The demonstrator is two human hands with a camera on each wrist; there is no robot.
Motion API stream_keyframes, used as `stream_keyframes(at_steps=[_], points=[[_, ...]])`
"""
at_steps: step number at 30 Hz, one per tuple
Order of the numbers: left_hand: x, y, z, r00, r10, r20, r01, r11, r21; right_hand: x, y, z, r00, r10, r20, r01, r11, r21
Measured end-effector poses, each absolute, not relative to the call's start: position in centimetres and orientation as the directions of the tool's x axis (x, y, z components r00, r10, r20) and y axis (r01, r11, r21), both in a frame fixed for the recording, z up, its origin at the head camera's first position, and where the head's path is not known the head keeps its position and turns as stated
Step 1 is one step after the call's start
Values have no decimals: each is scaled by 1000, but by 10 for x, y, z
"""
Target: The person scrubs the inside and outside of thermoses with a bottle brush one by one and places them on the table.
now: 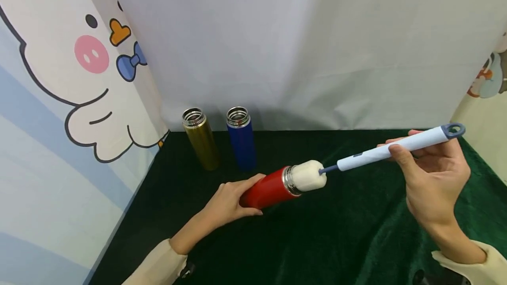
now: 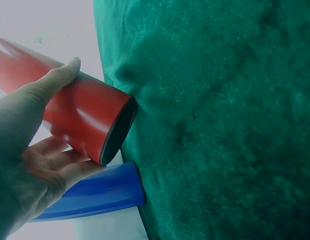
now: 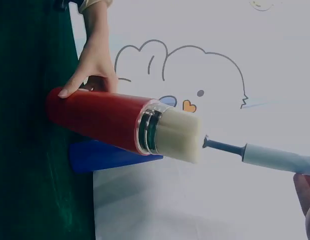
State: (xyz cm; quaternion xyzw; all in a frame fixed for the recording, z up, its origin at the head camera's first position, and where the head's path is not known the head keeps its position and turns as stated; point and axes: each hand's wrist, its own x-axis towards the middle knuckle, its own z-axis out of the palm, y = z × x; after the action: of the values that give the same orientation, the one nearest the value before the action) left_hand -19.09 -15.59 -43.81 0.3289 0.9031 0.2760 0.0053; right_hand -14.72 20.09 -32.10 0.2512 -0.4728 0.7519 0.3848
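My left hand [image 1: 227, 201] grips a red thermos bottle [image 1: 269, 189] near its base, thumb on one side and fingers on the other. The bottle lies tilted in the air, its steel mouth turned toward the right. In my right hand [image 1: 437, 179] is a bottle brush, its pale blue handle [image 1: 372, 156] pinched between thumb and fingers. The brush's white sponge head [image 1: 308, 176] sits at the bottle mouth, its front end inside the opening and most of it outside, as the right wrist view [image 3: 179, 134] also shows. A thin dark stem joins head and handle.
Behind the red bottle, a gold bottle [image 1: 202, 140] and a blue bottle [image 1: 241, 140] stand uncapped on the dark green cloth [image 1: 336, 241]. A white curtain [image 1: 297, 47] hangs at the back, with a cartoon-printed sheet [image 1: 51, 113] on the left.
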Motion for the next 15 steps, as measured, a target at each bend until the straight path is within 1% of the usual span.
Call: stream_keyframes(at_steps=[4,8,11,15], points=[[-193,-157,-437,-777,599,193,600,613,514,-149,199,-327,-584,359,728,-809,-329,-487],[-193,-161,-440,-795,570,207,575,598,559,-149,189,-340,-592,322,739,-799,-353,-486],[-193,-164,-443,-804,555,213,562,590,580,-149,184,-344,-592,286,754,-802,-308,-513],[-194,-166,-444,-802,559,209,561,587,584,-150,181,-337,-590,254,766,-805,-248,-538]])
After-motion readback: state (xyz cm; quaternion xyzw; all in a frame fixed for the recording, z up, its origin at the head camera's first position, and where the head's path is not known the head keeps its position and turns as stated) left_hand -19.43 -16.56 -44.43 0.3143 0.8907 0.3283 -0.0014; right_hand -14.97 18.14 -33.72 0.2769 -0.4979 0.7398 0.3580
